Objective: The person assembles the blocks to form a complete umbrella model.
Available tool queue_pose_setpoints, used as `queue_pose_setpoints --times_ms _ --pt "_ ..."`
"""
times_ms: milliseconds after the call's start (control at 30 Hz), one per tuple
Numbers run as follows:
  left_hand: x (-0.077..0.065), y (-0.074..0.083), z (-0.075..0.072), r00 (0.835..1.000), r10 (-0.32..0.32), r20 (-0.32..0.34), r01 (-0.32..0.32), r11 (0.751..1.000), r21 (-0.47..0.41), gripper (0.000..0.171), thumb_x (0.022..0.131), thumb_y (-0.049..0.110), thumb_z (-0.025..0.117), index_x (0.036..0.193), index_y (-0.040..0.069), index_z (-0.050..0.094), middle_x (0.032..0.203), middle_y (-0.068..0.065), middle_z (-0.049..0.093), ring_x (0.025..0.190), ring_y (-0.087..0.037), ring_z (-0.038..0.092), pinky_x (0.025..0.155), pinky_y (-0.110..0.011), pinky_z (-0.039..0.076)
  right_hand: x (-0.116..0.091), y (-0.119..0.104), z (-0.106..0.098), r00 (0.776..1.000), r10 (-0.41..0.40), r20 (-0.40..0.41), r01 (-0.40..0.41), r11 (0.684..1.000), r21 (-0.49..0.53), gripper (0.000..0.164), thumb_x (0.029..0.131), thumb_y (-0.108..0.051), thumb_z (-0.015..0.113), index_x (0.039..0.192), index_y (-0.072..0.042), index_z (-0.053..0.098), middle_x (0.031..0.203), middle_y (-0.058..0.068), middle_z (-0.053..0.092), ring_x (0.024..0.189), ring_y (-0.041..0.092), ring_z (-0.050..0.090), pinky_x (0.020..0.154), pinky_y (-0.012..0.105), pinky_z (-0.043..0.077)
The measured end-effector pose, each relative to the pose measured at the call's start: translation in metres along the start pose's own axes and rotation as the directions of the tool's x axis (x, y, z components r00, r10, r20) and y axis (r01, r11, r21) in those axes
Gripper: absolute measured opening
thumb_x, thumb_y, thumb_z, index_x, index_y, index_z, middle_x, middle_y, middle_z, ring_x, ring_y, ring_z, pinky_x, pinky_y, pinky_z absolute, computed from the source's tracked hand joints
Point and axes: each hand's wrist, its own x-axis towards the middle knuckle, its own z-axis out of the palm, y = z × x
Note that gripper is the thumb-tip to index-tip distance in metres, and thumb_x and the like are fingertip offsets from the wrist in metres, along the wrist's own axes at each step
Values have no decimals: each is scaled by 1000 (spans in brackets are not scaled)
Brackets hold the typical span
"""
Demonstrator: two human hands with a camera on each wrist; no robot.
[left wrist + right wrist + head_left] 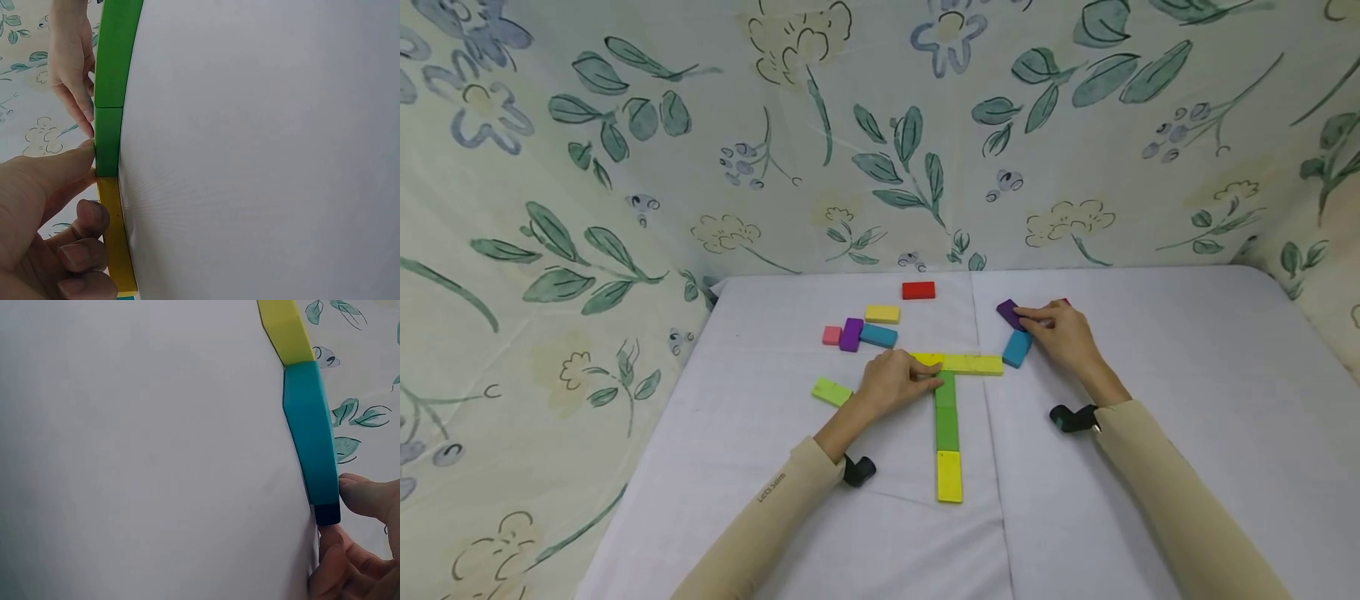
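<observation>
My left hand [891, 383] rests its thumb and index fingertips at the upper end of a green block [947, 431] column, by the seam with the yellow blocks [973, 365]. In the left wrist view that thumb lies against a green block [108, 140], and the other fingers are curled beside a yellow block [119, 237]. My right hand [1063, 337] pinches a dark purple block [1008, 313] between thumb and fingers. This block meets the upper end of a tilted blue block [1017, 349], whose lower end is at the yellow row.
Left of the row lie a pink block [831, 335], a purple one [851, 334], a blue one [878, 336] and a pale yellow one [882, 314]. A red block [918, 290] is at the back. A light green block [831, 392] lies by my left wrist.
</observation>
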Motion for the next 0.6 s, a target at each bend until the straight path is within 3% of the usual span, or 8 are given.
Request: queue_pose_setpoints --times_ms 200,333,500,600 --pt "0 1 0 1000 4 0 -4 1000 -4 34 91 35 80 123 23 75 57 2 56 50 -10 38 49 -20 26 -2 0 -1 1000 -20 -11 20 1000 -17 31 103 -13 64 134 -8 69 105 21 56 89 30 50 68 32 42" --pt "1 1 1 1000 -1 -1 1 1000 2 34 91 36 80 123 24 75 58 2 58 50 -10 37 49 -20 26 -4 1 -6 998 -17 -64 18 1000 7 35 103 -11 63 137 -7 67 110 23 58 91 31 52 70 31 41" --pt "1 1 1 1000 0 -4 0 1000 13 35 91 38 80 123 25 75 61 5 63 50 -10 38 49 -19 26 -7 7 -25 987 29 -160 -29 1000 3 42 103 -14 62 144 -9 61 119 28 57 90 32 52 72 36 38" --pt "0 1 1 1000 2 -8 -2 1000 9 35 91 37 80 123 24 75 64 6 65 51 -10 38 49 -19 26 -10 14 -36 984 64 -167 -69 997 -24 45 103 -17 61 147 -9 58 127 30 55 88 34 53 72 37 38"
